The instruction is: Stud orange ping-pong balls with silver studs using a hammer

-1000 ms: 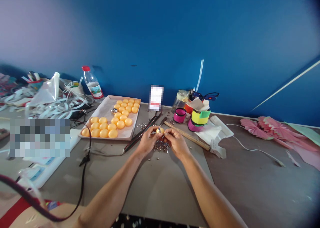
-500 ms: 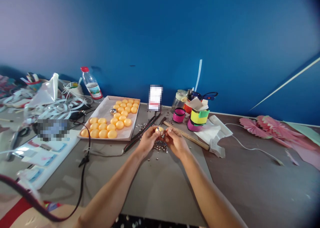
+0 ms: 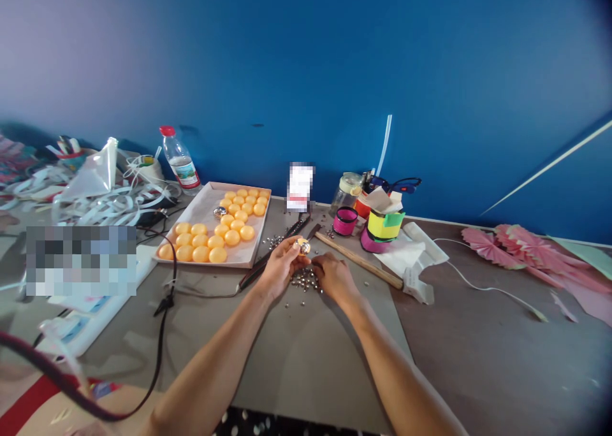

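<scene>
My left hand (image 3: 281, 269) holds a small orange ball (image 3: 303, 245) partly covered with shiny silver studs, pinched at the fingertips a little above the table. My right hand (image 3: 331, 275) is lowered beside it, fingers curled down onto a heap of small silver studs (image 3: 305, 280) on the grey board; whether it pinches one is hidden. A tray (image 3: 201, 208) to the left carries several plain orange balls (image 3: 210, 238) and one silver-covered ball (image 3: 219, 212).
A wooden-handled hammer (image 3: 358, 260) and a dark strap (image 3: 272, 254) lie just beyond my hands. Tape rolls (image 3: 382, 225), a jar (image 3: 345, 190), a water bottle (image 3: 179, 159), white paper strips (image 3: 102, 197) and black cables (image 3: 162, 296) crowd the left and back. Pink paper fans (image 3: 521, 248) lie at right.
My right hand left the ball and dropped to the stud heap. My left hand keeps the ball, shifted slightly left.
</scene>
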Action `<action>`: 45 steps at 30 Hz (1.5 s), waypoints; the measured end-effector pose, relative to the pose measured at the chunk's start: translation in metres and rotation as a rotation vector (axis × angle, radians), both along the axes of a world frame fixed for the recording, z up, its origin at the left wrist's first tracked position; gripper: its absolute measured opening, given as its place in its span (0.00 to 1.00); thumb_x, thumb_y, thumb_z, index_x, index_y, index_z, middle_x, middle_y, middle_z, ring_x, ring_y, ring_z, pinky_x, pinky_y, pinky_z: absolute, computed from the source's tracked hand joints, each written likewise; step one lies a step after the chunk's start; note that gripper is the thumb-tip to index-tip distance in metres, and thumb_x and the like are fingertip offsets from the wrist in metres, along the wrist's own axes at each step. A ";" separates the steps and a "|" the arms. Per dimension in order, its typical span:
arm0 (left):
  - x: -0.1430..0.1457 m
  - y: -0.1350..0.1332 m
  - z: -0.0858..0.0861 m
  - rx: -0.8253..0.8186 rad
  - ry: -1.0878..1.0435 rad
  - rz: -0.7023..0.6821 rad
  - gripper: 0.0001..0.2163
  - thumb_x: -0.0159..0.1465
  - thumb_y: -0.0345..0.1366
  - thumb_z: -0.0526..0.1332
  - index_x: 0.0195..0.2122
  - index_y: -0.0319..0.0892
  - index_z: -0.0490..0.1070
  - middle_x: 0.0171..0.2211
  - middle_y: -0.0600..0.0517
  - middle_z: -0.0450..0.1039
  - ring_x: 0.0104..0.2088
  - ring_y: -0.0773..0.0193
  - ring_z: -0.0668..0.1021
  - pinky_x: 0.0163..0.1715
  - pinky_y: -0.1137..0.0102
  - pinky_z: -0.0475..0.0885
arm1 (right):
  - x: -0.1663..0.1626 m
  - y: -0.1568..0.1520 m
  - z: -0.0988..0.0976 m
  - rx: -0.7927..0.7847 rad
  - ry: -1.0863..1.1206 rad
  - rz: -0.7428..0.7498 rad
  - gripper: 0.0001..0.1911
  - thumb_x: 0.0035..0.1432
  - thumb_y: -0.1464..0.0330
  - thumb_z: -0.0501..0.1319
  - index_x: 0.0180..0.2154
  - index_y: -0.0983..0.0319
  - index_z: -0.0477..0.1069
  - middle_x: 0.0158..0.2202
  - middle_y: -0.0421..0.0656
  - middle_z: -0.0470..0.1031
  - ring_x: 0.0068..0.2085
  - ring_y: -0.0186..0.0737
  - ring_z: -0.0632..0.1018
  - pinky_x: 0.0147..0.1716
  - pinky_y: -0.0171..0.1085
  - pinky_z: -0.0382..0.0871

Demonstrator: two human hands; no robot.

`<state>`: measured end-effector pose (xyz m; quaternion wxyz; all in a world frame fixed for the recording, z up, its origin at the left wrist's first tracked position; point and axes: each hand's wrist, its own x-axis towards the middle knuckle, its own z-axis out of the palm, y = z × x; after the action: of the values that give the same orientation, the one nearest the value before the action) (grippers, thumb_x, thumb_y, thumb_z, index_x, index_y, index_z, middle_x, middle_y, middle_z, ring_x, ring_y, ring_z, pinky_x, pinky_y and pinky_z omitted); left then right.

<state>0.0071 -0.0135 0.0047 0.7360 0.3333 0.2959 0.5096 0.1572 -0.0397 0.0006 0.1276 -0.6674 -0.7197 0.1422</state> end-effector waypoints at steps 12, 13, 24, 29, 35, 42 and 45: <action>-0.001 0.001 0.001 0.011 0.001 0.009 0.19 0.52 0.42 0.69 0.43 0.39 0.71 0.32 0.53 0.73 0.25 0.71 0.76 0.30 0.73 0.70 | -0.004 -0.004 0.006 0.025 -0.041 0.088 0.11 0.60 0.65 0.55 0.41 0.60 0.74 0.41 0.46 0.76 0.43 0.42 0.75 0.45 0.39 0.57; -0.001 0.001 0.001 0.010 -0.003 0.012 0.19 0.52 0.42 0.69 0.43 0.40 0.71 0.32 0.53 0.73 0.25 0.71 0.76 0.30 0.73 0.70 | -0.004 -0.004 0.005 0.021 -0.040 0.091 0.10 0.59 0.67 0.56 0.41 0.60 0.74 0.41 0.46 0.75 0.44 0.42 0.75 0.45 0.39 0.57; -0.002 0.003 -0.001 -0.011 -0.029 0.031 0.19 0.52 0.41 0.69 0.42 0.40 0.71 0.33 0.54 0.73 0.26 0.71 0.76 0.33 0.71 0.72 | -0.003 -0.003 -0.002 0.252 0.427 0.027 0.06 0.53 0.73 0.55 0.29 0.60 0.70 0.35 0.44 0.73 0.39 0.39 0.73 0.41 0.38 0.61; -0.003 0.002 0.000 -0.015 -0.012 0.026 0.19 0.52 0.41 0.69 0.42 0.39 0.70 0.32 0.53 0.73 0.26 0.70 0.76 0.33 0.71 0.72 | -0.006 0.001 0.000 0.176 0.981 -0.128 0.02 0.50 0.67 0.58 0.28 0.59 0.65 0.25 0.38 0.71 0.23 0.34 0.67 0.25 0.35 0.60; -0.002 0.002 0.002 -0.031 0.013 0.022 0.19 0.51 0.41 0.70 0.41 0.39 0.70 0.31 0.53 0.73 0.26 0.70 0.76 0.32 0.72 0.72 | -0.010 0.002 0.005 0.108 1.481 -0.143 0.11 0.45 0.62 0.65 0.27 0.60 0.68 0.20 0.34 0.66 0.19 0.28 0.62 0.20 0.32 0.52; 0.001 0.000 -0.002 0.020 0.034 -0.001 0.19 0.51 0.41 0.70 0.41 0.39 0.72 0.33 0.52 0.74 0.29 0.69 0.76 0.34 0.71 0.71 | -0.014 0.001 0.005 0.065 1.492 -0.159 0.09 0.42 0.65 0.66 0.28 0.60 0.70 0.22 0.34 0.70 0.20 0.29 0.65 0.23 0.33 0.58; 0.003 -0.002 -0.001 0.034 0.059 -0.018 0.20 0.51 0.42 0.70 0.41 0.39 0.72 0.33 0.52 0.74 0.28 0.68 0.76 0.34 0.70 0.71 | -0.015 0.001 0.003 0.104 1.410 -0.160 0.08 0.44 0.64 0.65 0.28 0.60 0.70 0.22 0.34 0.68 0.21 0.29 0.65 0.23 0.32 0.57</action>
<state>0.0099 -0.0153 0.0036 0.7257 0.3634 0.3057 0.4978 0.1425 -0.0390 0.0035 0.6044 -0.4603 -0.4206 0.4959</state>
